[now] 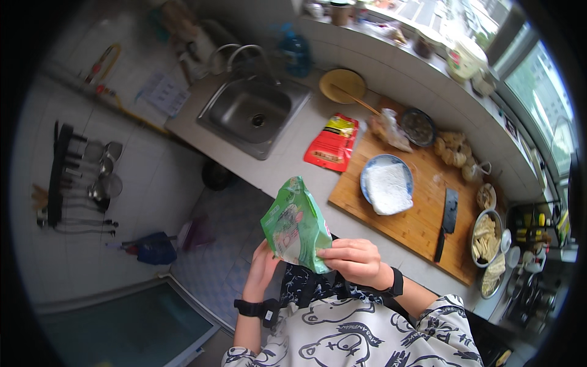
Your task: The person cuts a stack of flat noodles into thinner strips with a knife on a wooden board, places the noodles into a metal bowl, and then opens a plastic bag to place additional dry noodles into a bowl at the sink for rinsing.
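Observation:
Between my hands is a green printed plastic food bag [298, 225], held in front of my body. The fingers of my right hand [351, 259] pinch its lower right edge. My left hand [263, 266] supports the bag from its lower left side, and the bag hides part of those fingers. Beyond it, a red and yellow pouch [334, 142] lies on the counter beside a wooden cutting board [412, 229]. On the board stands a blue-rimmed bowl [363, 183] with a white block or packet [390, 188] in it. A cleaver [447, 220] lies farther right on the board.
A steel sink [257, 110] is set into the counter, with a yellow plate [341, 85] bearing chopsticks [355, 98] near it. A dark bowl [417, 127], plastic bags of food [451, 149] and a metal bowl of pale strips [486, 238] line the board's far and right sides.

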Demonstrator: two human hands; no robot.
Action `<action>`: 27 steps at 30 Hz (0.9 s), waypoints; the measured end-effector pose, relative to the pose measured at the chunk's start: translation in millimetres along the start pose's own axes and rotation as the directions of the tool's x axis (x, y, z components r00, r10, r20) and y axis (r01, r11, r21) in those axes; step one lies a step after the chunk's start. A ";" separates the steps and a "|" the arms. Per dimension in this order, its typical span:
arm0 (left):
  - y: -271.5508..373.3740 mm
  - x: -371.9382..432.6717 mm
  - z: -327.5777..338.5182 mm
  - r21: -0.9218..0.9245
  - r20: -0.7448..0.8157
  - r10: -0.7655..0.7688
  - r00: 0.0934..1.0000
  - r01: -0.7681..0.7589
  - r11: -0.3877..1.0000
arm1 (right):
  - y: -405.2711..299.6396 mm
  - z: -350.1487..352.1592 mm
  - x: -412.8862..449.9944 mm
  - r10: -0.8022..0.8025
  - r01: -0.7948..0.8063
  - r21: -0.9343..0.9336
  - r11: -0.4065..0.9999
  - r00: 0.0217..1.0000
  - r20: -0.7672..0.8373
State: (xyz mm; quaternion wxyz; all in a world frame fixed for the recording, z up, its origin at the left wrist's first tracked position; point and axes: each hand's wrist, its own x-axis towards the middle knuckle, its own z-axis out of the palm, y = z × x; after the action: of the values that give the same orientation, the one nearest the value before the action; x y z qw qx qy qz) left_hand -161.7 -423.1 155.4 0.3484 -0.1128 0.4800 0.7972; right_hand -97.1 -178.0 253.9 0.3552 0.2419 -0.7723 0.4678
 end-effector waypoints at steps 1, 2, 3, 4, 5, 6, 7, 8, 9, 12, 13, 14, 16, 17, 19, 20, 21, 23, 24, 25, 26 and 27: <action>7.1 -0.5 -9.2 -0.019 -0.013 0.028 1.000 -0.028 0.999 | -4.0 16.6 7.1 -0.011 0.011 0.006 1.000 0.998 0.059; 20.0 -2.4 -12.6 -0.036 0.062 0.051 0.997 -0.049 0.998 | -5.1 35.6 11.1 -0.017 0.014 0.033 0.999 0.996 0.082; 33.3 -5.7 -19.9 -0.052 0.136 0.077 0.988 -0.070 0.996 | -5.1 56.2 14.3 -0.023 0.016 0.060 0.998 0.994 0.106; 46.4 -10.0 -31.7 -0.068 0.123 0.104 0.987 -0.096 0.993 | -5.9 76.9 19.0 -0.046 0.036 0.078 0.996 0.991 0.123; 60.3 -17.2 -48.9 -0.226 0.133 0.097 0.986 -0.065 0.972 | -6.9 101.6 23.8 -0.013 -0.002 0.095 0.996 0.987 0.161; 72.5 -24.5 -67.8 -0.380 0.154 0.095 0.983 -0.030 0.924 | -8.7 125.4 28.5 0.019 -0.040 0.104 0.994 0.979 0.202; 81.9 -30.4 -90.2 -0.398 0.138 0.127 0.982 -0.062 0.915 | -9.5 148.4 32.2 -0.010 -0.019 0.123 0.992 0.975 0.223; 88.0 -37.4 -117.4 -0.473 0.106 0.126 0.986 -0.061 0.879 | -10.3 172.6 34.7 0.080 -0.128 0.162 0.979 0.958 0.274; 92.6 -43.4 -145.3 -0.545 0.077 0.125 0.989 -0.063 0.836 | -10.4 197.4 38.3 0.164 -0.236 0.190 0.953 0.929 0.331; 106.4 -67.6 -223.9 -0.642 -0.011 0.167 0.986 -0.135 0.755 | -5.4 276.4 43.0 0.340 -0.461 0.221 0.859 0.839 0.425; 110.1 -74.9 -241.2 -0.656 -0.039 0.195 0.980 -0.172 0.735 | 0.7 302.5 38.2 0.454 -0.588 0.192 0.786 0.759 0.467; 115.6 -81.1 -254.7 -0.611 -0.102 0.188 0.977 -0.211 0.763 | 4.2 326.3 36.4 0.534 -0.662 0.206 0.720 0.719 0.446; 127.7 -93.8 -283.2 -0.565 -0.188 0.207 0.960 -0.278 0.776 | 13.1 370.5 35.8 0.611 -0.764 0.261 0.590 0.634 0.474; 128.8 -99.3 -293.8 -0.553 -0.221 0.233 0.947 -0.318 0.770 | 19.0 390.1 34.6 0.701 -0.851 0.302 0.429 0.525 0.483; 123.7 -106.5 -321.8 -0.546 -0.301 0.250 0.920 -0.381 0.746 | 38.5 425.7 33.7 0.742 -0.890 0.252 0.380 0.456 0.491; 116.3 -104.6 -336.6 -0.570 -0.336 0.215 0.917 -0.379 0.729 | 52.6 442.7 35.3 0.781 -0.918 0.252 0.305 0.393 0.485; 108.7 -101.1 -349.2 -0.596 -0.363 0.167 0.917 -0.366 0.715 | 67.2 456.7 33.7 0.823 -0.943 0.249 0.222 0.318 0.472; 99.5 -100.2 -361.1 -0.638 -0.319 0.204 0.926 -0.368 0.677 | 104.3 482.2 30.4 0.879 -0.944 0.324 0.059 0.203 0.431; 99.2 -99.9 -364.9 -0.584 -0.404 0.145 0.903 -0.377 0.719 | 113.0 498.7 38.7 0.913 -0.922 0.377 -0.088 0.076 0.401; 101.5 -97.3 -371.8 -0.528 -0.484 0.092 0.870 -0.375 0.762 | 124.2 514.0 43.4 0.926 -0.872 0.435 -0.225 -0.053 0.373; 98.4 -98.3 -380.8 -0.537 -0.510 0.049 0.859 -0.362 0.761 | 144.5 530.1 37.9 0.918 -0.816 0.489 -0.308 -0.121 0.377; 97.4 -95.7 -386.6 -0.539 -0.507 0.043 0.861 -0.356 0.763 | 181.4 540.9 26.1 0.911 -0.744 0.553 -0.375 -0.185 0.369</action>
State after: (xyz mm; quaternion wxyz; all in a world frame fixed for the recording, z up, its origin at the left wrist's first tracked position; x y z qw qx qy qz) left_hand -216.0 -821.0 72.9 0.0767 -0.3546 0.2718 0.8914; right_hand -416.1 -582.1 6.6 -0.1458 -0.3950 -0.4043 0.8120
